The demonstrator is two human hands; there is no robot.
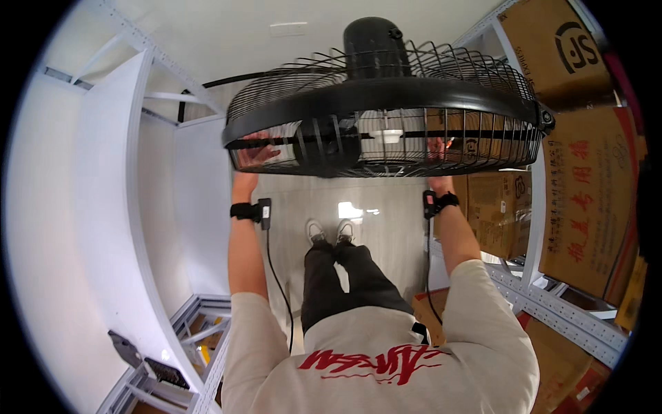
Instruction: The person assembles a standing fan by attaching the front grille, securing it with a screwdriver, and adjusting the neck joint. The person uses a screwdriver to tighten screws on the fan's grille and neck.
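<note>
A large black fan [386, 93] with a round wire guard fills the upper middle of the view, its motor housing [376, 52] on the far side. Both my hands are at its guard, one toward each side, partly covered by the wires. Through the bars I see my left hand [255, 153] on the guard's left part, its fingers bent inward. My right hand [439, 165] is at the guard's right part, with its fingers mostly hidden. Inside the cage sit a dark hub and a pale central piece [387, 136].
Cardboard boxes [586, 200] stack on a metal rack [538, 179] at the right. White shelving panels [114, 172] stand at the left. A dark cable or bar [234, 79] runs behind the fan. Black straps with small devices and cables [277, 276] are on my wrists.
</note>
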